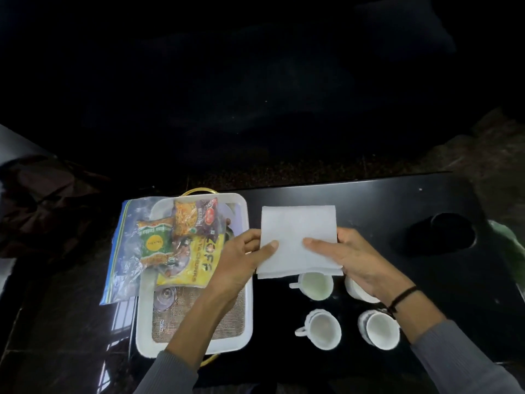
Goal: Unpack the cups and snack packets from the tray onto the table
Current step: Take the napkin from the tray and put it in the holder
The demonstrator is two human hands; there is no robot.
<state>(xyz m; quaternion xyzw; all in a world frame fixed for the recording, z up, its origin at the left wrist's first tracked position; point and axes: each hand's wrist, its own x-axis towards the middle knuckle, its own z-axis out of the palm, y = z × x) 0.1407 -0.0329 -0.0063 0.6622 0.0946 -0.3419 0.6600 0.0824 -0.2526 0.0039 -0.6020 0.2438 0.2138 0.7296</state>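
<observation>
A white tray (247,308) with a burlap liner stands at the table's left end. Several snack packets lie in its far half: a yellow packet (196,265), a green packet (154,241) and an orange and maroon packet (196,220). Several white cups stand on the black table (383,200) right of the tray, among them a near-left cup (322,329), a near-right cup (380,331) and a far-left cup (315,285). My left hand (241,260) and right hand (352,254) hold a folded white napkin (298,240) by its sides, above the far cups.
A clear zip bag (125,251) with a blue edge hangs over the tray's left rim. A small clear lid (164,297) lies on the burlap. A round recess (443,234) is sunk in the table's right end. The floor beyond is dark.
</observation>
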